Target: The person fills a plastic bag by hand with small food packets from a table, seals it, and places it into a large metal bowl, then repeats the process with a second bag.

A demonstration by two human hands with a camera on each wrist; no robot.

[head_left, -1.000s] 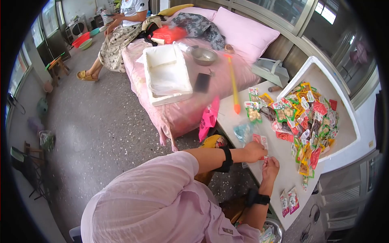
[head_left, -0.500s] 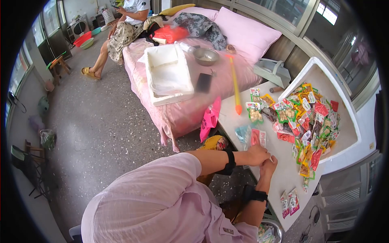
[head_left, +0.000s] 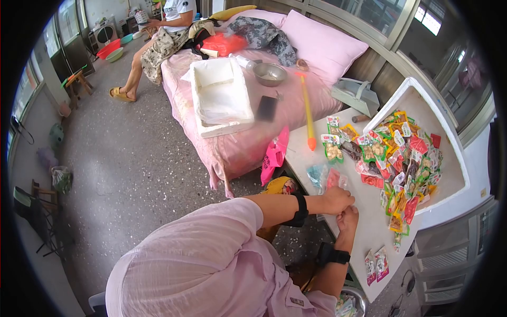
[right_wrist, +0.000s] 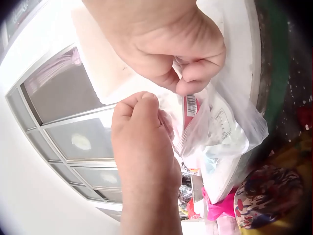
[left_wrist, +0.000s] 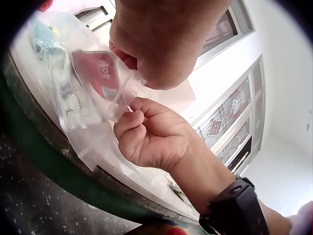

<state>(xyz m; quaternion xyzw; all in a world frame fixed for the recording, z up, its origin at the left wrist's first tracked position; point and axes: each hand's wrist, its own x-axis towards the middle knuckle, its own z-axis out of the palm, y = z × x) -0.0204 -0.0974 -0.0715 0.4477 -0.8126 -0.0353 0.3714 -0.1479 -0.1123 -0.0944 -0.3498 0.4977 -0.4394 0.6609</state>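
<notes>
A clear plastic bag (left_wrist: pixel 93 105) with a red packet (left_wrist: pixel 102 73) inside lies over the edge of the white table. My right hand (left_wrist: pixel 151 134) pinches the bag's ribbed edge between thumb and curled fingers. Close beside it, my left hand (right_wrist: pixel 142 132) has its fingers curled at the gathered plastic, its grip partly hidden. Both hands, left (head_left: pixel 337 201) and right (head_left: pixel 347 219), nearly touch in the head view. A teal item (head_left: pixel 317 174) in clear plastic lies next to the red packet.
Colourful food packets (head_left: pixel 401 158) spill from a white foam box (head_left: pixel 459 158) onto the table (head_left: pixel 301 153). Two packets (head_left: pixel 381 264) lie near the front corner. A yellow stick (head_left: pixel 308 111), a pink bag (head_left: pixel 274 158) and a bed with an empty foam box (head_left: pixel 245 105) are beyond.
My hands have drawn closer together, the right one shifting slightly left. The plastic around the red packet has moved with them. The seated person's arms and legs have shifted.
</notes>
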